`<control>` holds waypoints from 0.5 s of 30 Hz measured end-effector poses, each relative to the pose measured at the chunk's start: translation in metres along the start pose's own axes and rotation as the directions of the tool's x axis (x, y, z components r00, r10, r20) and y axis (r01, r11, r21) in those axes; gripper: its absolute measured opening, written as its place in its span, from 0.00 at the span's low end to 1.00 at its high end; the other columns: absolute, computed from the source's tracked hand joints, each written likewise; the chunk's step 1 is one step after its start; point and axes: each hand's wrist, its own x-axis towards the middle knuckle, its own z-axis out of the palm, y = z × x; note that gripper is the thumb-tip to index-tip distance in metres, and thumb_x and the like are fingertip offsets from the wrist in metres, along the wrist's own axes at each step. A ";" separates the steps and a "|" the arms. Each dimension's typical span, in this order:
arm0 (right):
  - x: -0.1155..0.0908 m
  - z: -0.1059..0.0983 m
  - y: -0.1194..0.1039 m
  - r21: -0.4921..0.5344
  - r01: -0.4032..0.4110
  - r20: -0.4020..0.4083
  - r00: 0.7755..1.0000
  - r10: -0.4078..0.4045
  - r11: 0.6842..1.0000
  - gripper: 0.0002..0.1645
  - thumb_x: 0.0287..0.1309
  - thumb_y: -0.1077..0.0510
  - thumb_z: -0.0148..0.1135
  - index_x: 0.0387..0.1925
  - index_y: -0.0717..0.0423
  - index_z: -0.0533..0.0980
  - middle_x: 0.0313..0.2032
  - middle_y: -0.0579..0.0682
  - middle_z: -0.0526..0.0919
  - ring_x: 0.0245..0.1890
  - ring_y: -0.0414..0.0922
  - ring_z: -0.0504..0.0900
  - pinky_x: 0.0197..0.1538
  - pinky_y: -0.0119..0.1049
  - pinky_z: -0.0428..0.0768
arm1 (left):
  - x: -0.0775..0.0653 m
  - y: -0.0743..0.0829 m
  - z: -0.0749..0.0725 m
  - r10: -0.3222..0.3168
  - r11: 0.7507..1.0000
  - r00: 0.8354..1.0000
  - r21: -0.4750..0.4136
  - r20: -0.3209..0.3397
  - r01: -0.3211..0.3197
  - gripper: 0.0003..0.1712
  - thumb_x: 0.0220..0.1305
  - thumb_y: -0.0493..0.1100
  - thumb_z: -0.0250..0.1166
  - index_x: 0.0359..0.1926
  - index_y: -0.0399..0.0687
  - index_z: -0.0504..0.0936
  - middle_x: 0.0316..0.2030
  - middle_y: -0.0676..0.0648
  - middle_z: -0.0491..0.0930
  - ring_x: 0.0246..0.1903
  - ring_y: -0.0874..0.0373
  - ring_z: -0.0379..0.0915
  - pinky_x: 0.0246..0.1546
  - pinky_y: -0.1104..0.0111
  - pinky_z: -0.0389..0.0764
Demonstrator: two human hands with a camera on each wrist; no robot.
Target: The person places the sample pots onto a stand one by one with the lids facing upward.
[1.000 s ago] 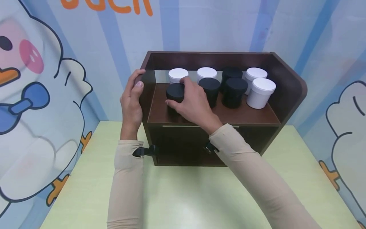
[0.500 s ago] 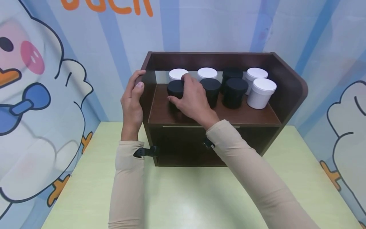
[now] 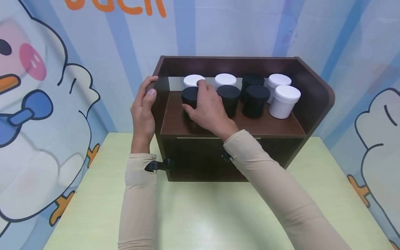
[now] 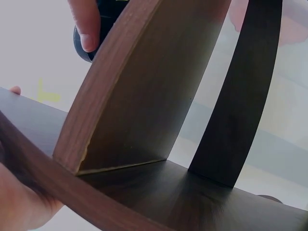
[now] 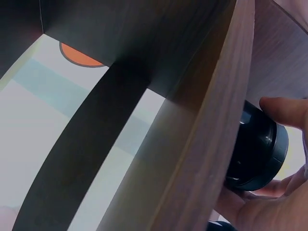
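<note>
My right hand [image 3: 210,109] grips a black lidded jar [image 3: 189,94] at the left front of the shelf's upper level, thumb on its near side. Fingers hide its right side. In the right wrist view this glossy black jar [image 5: 257,149] shows between thumb and fingers, partly covered by a wooden board. My left hand [image 3: 143,114] holds the left side panel of the dark brown shelf [image 3: 160,104], fingertips at its edge. Right behind the held jar stands a white jar [image 3: 193,80]. To its right is another black jar [image 3: 229,100].
Along the upper level stand more jars: a white jar [image 3: 225,79] at the back, black jars [image 3: 257,102] in the middle and white jars [image 3: 285,102] at the right. The unit stands on a pale yellow-green table [image 3: 200,215] before a cartoon-printed backdrop [image 3: 231,27].
The right hand and the black jar it holds have shifted slightly back, toward the white jar behind. The left hand stays on the side panel.
</note>
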 end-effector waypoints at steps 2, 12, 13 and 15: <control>-0.001 -0.001 -0.001 -0.005 0.000 -0.003 1.000 0.000 1.000 0.46 0.62 0.44 0.66 0.71 0.60 0.56 0.62 0.62 0.72 0.58 0.56 0.78 0.62 0.49 0.79 | 0.000 0.000 0.000 -0.004 1.000 1.000 0.004 -0.003 0.004 0.27 0.69 0.61 0.48 0.65 0.67 0.75 0.66 0.58 0.74 0.59 0.61 0.70 0.62 0.53 0.71; -0.006 -0.006 -0.011 -0.014 0.018 -0.041 0.999 -0.018 1.000 0.45 0.65 0.43 0.62 0.72 0.60 0.55 0.64 0.63 0.70 0.56 0.56 0.78 0.62 0.49 0.79 | 0.000 0.002 0.000 -0.010 1.000 1.000 0.012 -0.011 0.010 0.26 0.68 0.62 0.48 0.64 0.69 0.75 0.66 0.59 0.74 0.59 0.62 0.71 0.60 0.58 0.72; -0.006 -0.007 -0.012 -0.015 0.020 -0.045 0.999 -0.020 1.000 0.45 0.65 0.43 0.62 0.72 0.60 0.55 0.65 0.63 0.69 0.57 0.56 0.78 0.63 0.49 0.78 | 0.000 0.002 0.000 -0.011 1.000 1.000 0.013 -0.010 0.011 0.27 0.68 0.62 0.48 0.64 0.69 0.75 0.66 0.59 0.74 0.59 0.61 0.71 0.61 0.55 0.72; -0.007 -0.010 -0.013 -0.018 0.026 -0.054 0.998 -0.027 0.999 0.45 0.65 0.43 0.62 0.72 0.59 0.55 0.66 0.63 0.68 0.59 0.56 0.77 0.64 0.48 0.77 | 0.000 0.001 -0.001 -0.011 1.000 1.000 0.019 -0.007 0.011 0.27 0.68 0.62 0.48 0.65 0.68 0.75 0.66 0.58 0.74 0.60 0.61 0.70 0.62 0.51 0.71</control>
